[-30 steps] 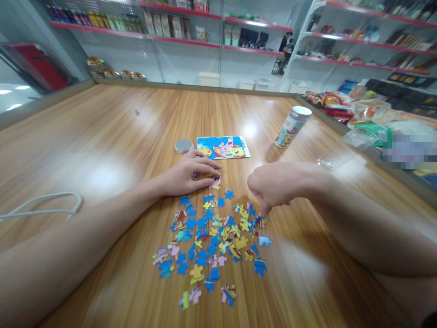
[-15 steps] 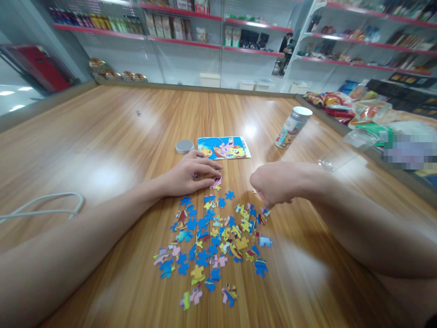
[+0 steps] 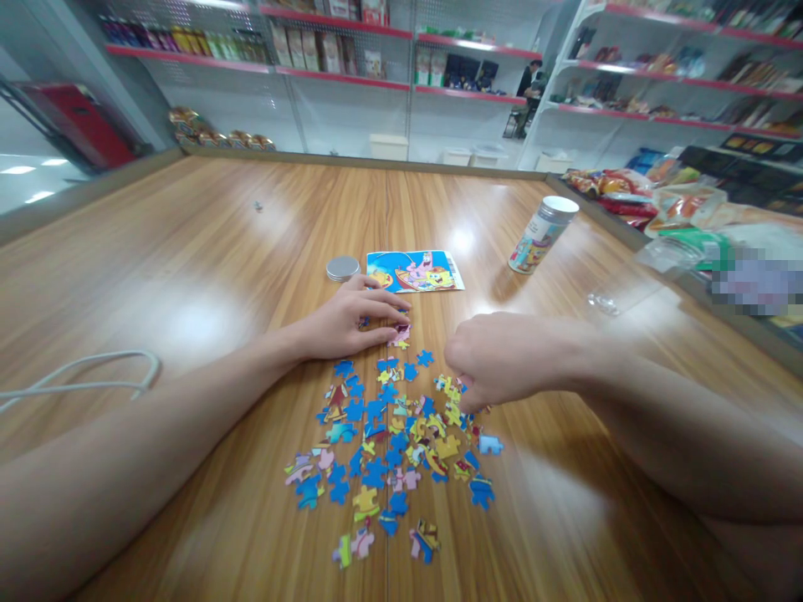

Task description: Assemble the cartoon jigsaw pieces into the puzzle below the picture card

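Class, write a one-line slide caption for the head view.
Left hand pressing joined pieces, right hand over loose puzzle pieces on a wooden table.

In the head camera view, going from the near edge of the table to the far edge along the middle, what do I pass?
Loose puzzle pieces → left hand resting on a few joined pieces → cartoon picture card, with the silver lid beside it → bare wooden table → store shelves.

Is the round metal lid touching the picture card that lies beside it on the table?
Apart. The head view shows a strip of bare wood between the metal lid and the left edge of the picture card.
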`<state>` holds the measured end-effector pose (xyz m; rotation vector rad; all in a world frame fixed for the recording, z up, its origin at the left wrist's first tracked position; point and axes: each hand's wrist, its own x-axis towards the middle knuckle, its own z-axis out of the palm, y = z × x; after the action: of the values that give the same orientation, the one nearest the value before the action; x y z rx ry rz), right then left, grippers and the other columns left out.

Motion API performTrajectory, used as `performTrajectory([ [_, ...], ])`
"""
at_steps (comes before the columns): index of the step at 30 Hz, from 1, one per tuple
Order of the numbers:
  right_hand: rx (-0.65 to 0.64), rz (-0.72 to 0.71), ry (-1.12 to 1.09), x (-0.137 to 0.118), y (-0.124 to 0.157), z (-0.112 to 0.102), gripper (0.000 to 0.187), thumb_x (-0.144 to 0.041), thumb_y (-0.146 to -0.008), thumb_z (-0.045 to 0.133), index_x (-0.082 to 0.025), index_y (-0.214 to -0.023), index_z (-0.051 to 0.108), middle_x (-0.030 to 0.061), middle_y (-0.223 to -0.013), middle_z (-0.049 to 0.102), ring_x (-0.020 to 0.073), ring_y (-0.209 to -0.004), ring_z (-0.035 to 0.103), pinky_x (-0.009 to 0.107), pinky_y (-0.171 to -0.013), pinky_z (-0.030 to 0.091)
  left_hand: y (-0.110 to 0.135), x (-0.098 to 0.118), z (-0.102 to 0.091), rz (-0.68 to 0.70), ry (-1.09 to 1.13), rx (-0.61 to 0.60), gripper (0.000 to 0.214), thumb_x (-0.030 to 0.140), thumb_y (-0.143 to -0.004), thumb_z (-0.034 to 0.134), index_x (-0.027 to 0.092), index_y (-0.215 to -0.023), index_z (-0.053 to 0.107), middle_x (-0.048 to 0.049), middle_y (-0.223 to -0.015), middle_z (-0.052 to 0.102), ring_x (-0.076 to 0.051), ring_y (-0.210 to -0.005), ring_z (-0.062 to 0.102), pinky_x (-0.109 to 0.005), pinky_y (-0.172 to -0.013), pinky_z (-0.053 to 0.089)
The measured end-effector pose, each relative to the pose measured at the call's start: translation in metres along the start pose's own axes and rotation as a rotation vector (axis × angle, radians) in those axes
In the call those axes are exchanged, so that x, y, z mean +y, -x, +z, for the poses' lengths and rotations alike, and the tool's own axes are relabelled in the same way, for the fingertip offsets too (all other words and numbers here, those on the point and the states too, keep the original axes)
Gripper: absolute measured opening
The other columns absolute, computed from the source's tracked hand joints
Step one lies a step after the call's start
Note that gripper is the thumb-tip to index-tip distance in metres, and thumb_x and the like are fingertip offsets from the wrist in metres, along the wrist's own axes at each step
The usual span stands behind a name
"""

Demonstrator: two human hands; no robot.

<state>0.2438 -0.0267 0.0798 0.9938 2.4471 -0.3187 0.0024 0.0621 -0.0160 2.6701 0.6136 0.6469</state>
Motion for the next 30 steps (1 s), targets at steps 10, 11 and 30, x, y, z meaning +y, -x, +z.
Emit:
performTrajectory([
  [10, 0.027, -0.001, 0.027, -0.004, -0.001, 0.001, 0.021, -0.031, -0.076, 0.066, -0.013, -0.072, 0.076, 0.0066, -0.057, 0.064, 0.0113, -0.044, 0.041, 0.028, -0.048, 0.025, 0.000, 0.001, 0.000, 0.005, 0.005, 0.009, 0.025, 0.042, -0.095, 0.064, 0.031, -0.115, 0.075, -0.0006, -0.128, 0.070, -0.024, -0.119, 0.053, -0.044, -0.109, 0.034],
  [11, 0.045, -0.010, 0.030, -0.005, 0.000, 0.001, 0.020, -0.030, -0.076, 0.065, -0.014, -0.072, 0.075, 0.0063, -0.058, 0.064, 0.0112, -0.044, 0.041, 0.028, -0.047, 0.025, 0.000, 0.001, 0.000, 0.003, 0.007, 0.006, 0.026, 0.042, -0.095, 0.064, 0.031, -0.115, 0.075, -0.0007, -0.129, 0.070, -0.025, -0.120, 0.052, -0.045, -0.110, 0.034],
  [30, -0.031, -0.221, -0.204, -0.006, -0.005, -0.007, 0.009, -0.023, -0.082, 0.066, -0.016, -0.080, 0.070, 0.0005, -0.069, 0.066, 0.0108, -0.054, 0.048, 0.027, -0.053, 0.030, 0.000, 0.004, -0.004, 0.004, 0.032, -0.018, 0.032, 0.036, -0.093, 0.064, 0.027, -0.123, 0.070, -0.0031, -0.134, 0.067, -0.026, -0.123, 0.050, -0.047, -0.112, 0.034],
])
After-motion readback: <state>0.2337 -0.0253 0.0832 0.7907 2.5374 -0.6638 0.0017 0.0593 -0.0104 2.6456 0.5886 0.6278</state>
